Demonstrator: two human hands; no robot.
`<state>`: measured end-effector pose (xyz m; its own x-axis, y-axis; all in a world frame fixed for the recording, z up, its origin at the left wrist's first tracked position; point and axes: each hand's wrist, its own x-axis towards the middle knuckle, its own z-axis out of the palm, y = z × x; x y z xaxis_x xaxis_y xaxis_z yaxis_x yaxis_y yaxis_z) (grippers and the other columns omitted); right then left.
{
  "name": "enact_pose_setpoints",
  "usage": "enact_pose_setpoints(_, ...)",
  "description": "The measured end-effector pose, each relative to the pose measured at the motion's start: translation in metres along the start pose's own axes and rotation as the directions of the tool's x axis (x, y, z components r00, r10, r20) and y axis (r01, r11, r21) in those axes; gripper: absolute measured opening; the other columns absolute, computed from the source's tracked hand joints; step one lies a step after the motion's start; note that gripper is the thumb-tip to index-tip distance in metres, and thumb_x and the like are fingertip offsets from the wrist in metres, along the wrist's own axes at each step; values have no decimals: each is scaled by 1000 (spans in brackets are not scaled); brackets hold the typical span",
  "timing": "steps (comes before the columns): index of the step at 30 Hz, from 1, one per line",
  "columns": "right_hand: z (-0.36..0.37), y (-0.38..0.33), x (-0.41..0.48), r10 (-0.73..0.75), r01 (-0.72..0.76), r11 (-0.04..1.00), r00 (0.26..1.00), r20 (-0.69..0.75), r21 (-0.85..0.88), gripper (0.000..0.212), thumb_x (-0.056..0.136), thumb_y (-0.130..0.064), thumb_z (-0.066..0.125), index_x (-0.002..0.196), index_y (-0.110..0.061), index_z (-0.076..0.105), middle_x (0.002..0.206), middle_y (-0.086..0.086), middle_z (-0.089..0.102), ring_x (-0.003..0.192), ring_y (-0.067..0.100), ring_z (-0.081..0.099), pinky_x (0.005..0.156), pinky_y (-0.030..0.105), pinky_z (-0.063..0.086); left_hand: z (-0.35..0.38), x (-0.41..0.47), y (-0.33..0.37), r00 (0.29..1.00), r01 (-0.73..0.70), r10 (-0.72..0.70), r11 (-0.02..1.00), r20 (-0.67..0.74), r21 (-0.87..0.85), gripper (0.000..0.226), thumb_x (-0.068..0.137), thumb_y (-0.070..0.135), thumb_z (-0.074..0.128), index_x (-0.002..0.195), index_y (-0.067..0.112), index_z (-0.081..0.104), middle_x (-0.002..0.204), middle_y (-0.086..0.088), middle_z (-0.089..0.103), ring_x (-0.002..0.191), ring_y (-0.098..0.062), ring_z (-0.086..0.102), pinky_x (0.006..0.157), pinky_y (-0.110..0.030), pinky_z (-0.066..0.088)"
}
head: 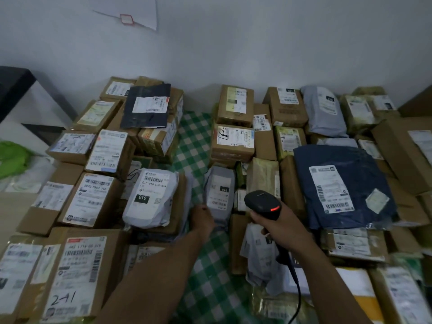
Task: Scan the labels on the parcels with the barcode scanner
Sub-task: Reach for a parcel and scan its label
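On my feed the left hand's (202, 220) fingers are curled round the lower left edge of one small grey mailer (216, 176). I see the hand from the back, so I cannot tell where the fingertips sit. The mailer lies face up over the green check cloth (196, 141), in the gap between two heaps of parcels. Its one white label (221, 197) carries a black "010" box and a barcode near the bottom edge.

The right hand's (284, 230) fingers are wrapped tight round the handle of the one barcode scanner (263, 203). Its black head is just right of the grey mailer and shows one red light on the back. One black cable (295, 279) runs down from the handle past the forearm.

I count two hands and one scanner. Among the parcels I count two dark blue bags, a near blue bag (343, 185) on the right heap and a far dark bag (147, 106) on the left heap. There are also two more pale bags, a white bag (152, 199) on the left and a far grey bag (323, 111). The brown boxes are too many and too overlapped for me to count exactly. One white sheet (140, 10) hangs on the wall.
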<state>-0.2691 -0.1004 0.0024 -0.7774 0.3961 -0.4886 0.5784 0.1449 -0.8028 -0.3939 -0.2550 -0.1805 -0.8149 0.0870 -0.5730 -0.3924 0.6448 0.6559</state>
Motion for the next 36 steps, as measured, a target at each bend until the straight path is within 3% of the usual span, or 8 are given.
enact_pose_setpoints(3, 3, -2, 2, -17, 17, 1000, 1000, 10, -6, 29, 93, -27, 77, 105, -45, 59, 100, -4, 74, 70, 12, 67, 56, 17, 52, -1, -6, 1, 1000, 30, -30, 999, -6, -25, 17, 101, 1, 49, 104, 6, 65, 110, -10, 66, 97, -22, 61, 77, -25, 48)
enact_pose_setpoints(9, 7, 0, -3, -5, 5, 999, 1000, 6, -32, 36, 91, -31, 79, 123, -34, 61, 101, -1, 76, 63, 7, 67, 57, 22, 52, -3, -11, -1, 998, 61, -65, 976, -11, -208, 29, 99, 16, 64, 125, 5, 62, 127, -12, 68, 113, -31, 65, 84, -33, 53)
enact_pose_setpoints(14, 6, 2, -12, -19, 18, 999, 1000, -23, -31, 34, 91, -32, 79, 121, -34, 64, 99, -1, 76, 63, 8, 68, 61, 27, 53, -7, -44, 10, 984, -123, 108, 987, -141, -106, 35, 101, 16, 62, 136, 10, 59, 134, -14, 60, 127, -33, 56, 98, -34, 46)
enact_pose_setpoints(18, 6, -1, -17, -48, 49, 999, 996, -77, 12, 39, 91, -31, 79, 126, -26, 64, 96, 3, 76, 64, 10, 69, 64, 33, 56, -30, -85, 28, 947, -308, 243, 873, -210, -379, 26, 103, 10, 58, 126, 20, 59, 116, 6, 61, 117, -19, 61, 92, -24, 44)
enact_pose_setpoints(22, 6, -16, -26, -149, 155, 988, 976, -162, 28, 48, 90, -32, 80, 133, -28, 61, 106, -7, 75, 82, 5, 73, 67, 20, 52, -76, -125, 42, 937, -346, 254, 773, -241, -531, 28, 99, 27, 68, 126, 29, 61, 114, 17, 64, 105, 4, 61, 77, -12, 54)
enact_pose_setpoints(26, 4, -41, -39, -327, 323, 945, 933, -151, -56, 52, 87, -18, 83, 127, -35, 54, 113, -25, 62, 96, -16, 61, 73, 1, 44, -124, -147, 49, 910, -414, 368, 793, -190, -447, 25, 92, 32, 77, 114, 36, 66, 106, 23, 66, 95, 12, 62, 73, -10, 54)
enact_pose_setpoints(31, 9, -59, -43, -401, 390, 901, 916, -26, -188, 70, 79, -17, 90, 135, -35, 52, 124, -23, 64, 116, 3, 60, 98, 28, 50, -174, -147, 69, 847, -513, 531, 824, 13, -240, 22, 89, 36, 79, 110, 37, 73, 109, 16, 71, 100, 0, 65, 90, -22, 55)
enact_pose_setpoints(36, 16, -68, -48, -414, 406, 890, 910, 6, -208, 71, 70, -26, 97, 126, -41, 57, 119, -24, 69, 109, -9, 63, 91, 21, 52, -200, -148, 91, 768, -578, 621, 778, 157, -246, 22, 85, 38, 82, 106, 37, 77, 106, 16, 76, 100, -4, 71, 89, -36, 61)
